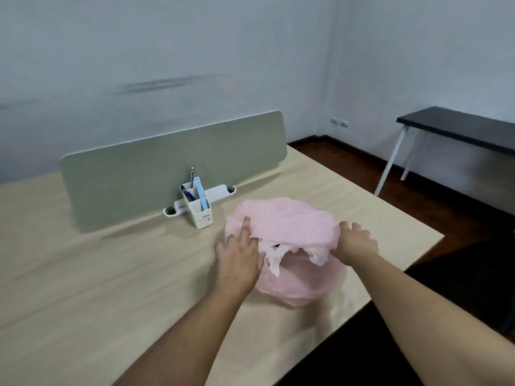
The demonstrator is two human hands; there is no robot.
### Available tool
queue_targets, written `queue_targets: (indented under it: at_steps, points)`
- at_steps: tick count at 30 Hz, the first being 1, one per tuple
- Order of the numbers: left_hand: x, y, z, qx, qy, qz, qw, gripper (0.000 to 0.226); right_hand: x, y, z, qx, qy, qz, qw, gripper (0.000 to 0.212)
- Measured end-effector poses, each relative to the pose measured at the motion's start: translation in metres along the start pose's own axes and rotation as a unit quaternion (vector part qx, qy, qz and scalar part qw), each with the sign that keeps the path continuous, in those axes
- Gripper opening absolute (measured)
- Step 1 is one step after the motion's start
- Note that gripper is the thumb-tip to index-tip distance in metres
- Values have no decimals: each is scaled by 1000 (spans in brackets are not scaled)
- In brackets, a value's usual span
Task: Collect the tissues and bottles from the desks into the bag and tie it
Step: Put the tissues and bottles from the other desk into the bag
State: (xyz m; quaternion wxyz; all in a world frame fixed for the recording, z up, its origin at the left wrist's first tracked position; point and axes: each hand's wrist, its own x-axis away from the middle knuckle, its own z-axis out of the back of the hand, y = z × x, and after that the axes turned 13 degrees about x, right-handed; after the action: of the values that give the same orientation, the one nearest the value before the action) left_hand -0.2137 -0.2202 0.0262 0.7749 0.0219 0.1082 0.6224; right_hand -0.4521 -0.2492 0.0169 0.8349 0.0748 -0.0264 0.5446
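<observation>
1. The thin pink plastic bag [289, 227] sits on the pale wooden worktop [111, 274], towards its near right corner. It is soft, light and probably slippery.
2. The left hand [239, 252] and right hand [356, 240] clutch opposite rim sides with their fingers; gather there for tying.

One head-worn wide-angle view looks forward and down, close over the desk [111, 274], toward the wall [195, 51]
</observation>
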Motion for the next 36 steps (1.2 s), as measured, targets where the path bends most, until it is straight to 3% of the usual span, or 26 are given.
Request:
queue_targets:
  at_steps: [4,8,11,15,19,23,31,36]
  points:
    - [-50,-27,26,108,37,75,991,31,-20,-15,-14,-37,34,-59,997,60]
    - [-82,-53,40,121,47,107,986,37,-31,-29,-36,-177,-54,-143,972,63]
    - [-88,-65,39,106,23,131,985,45,-36,-40,-41,-254,-36,-140,956,38]
    - [-86,-76,37,112,20,121,986,53,-57,-54,-2,-269,31,-137,953,14]
    - [-81,-78,64,158,27,127,979,65,-77,-56,62,-230,102,-60,966,11]
    - [-63,-74,102,145,48,114,982,86,-64,-52,121,-308,161,18,938,25]
    - [41,-45,141,173,98,208,958,83,3,-75,154,-382,146,188,893,23]
    - [128,-48,161,149,136,300,932,79,53,-116,153,-451,99,278,842,27]
